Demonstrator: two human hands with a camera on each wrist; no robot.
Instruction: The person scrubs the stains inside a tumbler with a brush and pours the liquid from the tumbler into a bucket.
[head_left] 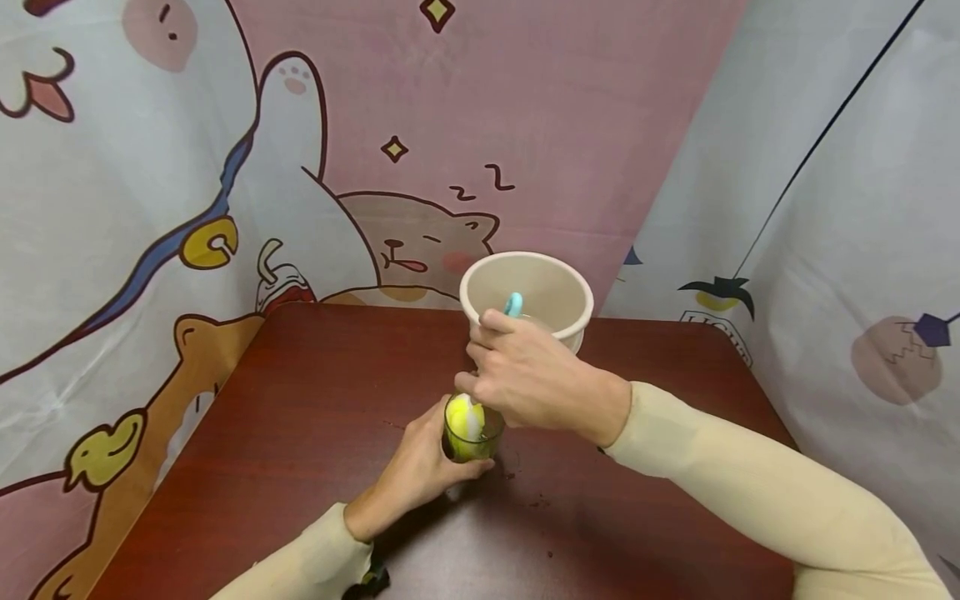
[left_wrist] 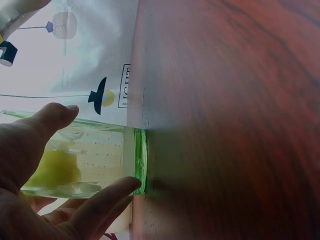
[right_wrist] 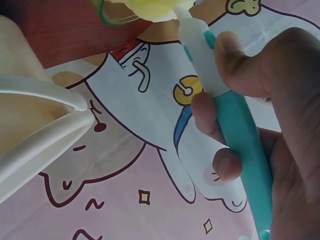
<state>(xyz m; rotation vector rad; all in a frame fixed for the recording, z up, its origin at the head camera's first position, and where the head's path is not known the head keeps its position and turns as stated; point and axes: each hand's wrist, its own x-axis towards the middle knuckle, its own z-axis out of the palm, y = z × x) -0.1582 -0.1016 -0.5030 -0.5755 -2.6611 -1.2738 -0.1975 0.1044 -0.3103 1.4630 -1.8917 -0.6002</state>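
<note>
My left hand (head_left: 420, 458) grips a green-tinted drinking glass (left_wrist: 102, 150), fingers on one side and thumb on the other. The glass base is right at the tabletop, and small drops cling to its wall. With my right hand (head_left: 536, 375) I hold a cup brush by its teal and white handle (right_wrist: 245, 145), the looped end (head_left: 513, 304) pointing away from me. Its yellow and white head (head_left: 465, 419) is down inside the glass. In the left wrist view the head (left_wrist: 57, 167) shows as a yellow blur through the glass.
A cream bucket (head_left: 573, 292) stands behind my right hand, toward the table's far edge. Small dark specks lie on the reddish-brown table (head_left: 330, 375) to the right of the glass. Cartoon-printed cloth (head_left: 562, 125) hangs around the table's back and sides.
</note>
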